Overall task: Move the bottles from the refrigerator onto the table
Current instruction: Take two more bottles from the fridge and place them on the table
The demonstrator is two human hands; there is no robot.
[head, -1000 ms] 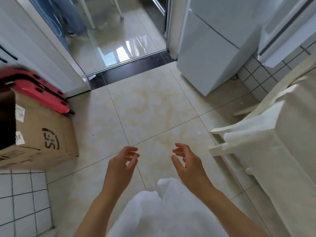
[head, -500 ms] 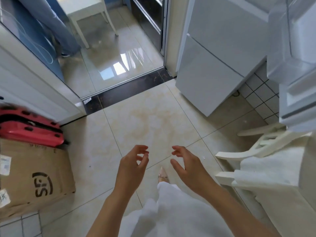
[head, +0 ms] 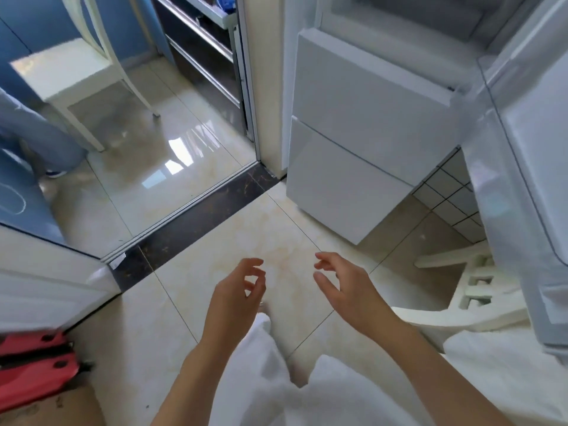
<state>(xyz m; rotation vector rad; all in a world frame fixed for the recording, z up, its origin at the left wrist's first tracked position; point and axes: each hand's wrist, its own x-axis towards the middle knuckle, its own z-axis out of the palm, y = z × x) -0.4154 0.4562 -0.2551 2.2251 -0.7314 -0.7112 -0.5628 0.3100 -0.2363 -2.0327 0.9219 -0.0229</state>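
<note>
Tiled floor (head: 246, 241); one refrigerator (head: 362, 133); left hand (head: 236, 296), right hand (head: 347, 290) empty.

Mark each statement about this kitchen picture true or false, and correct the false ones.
1. Both hands are empty. True: the left hand and right hand hold nothing.
2. The fridge's upper door is open. True.
3. A bottle stands on the floor. False: no bottle shows.
4. The red case lies at the right. False: it lies at lower left.
5. A white chair stands at the right. True.
</note>
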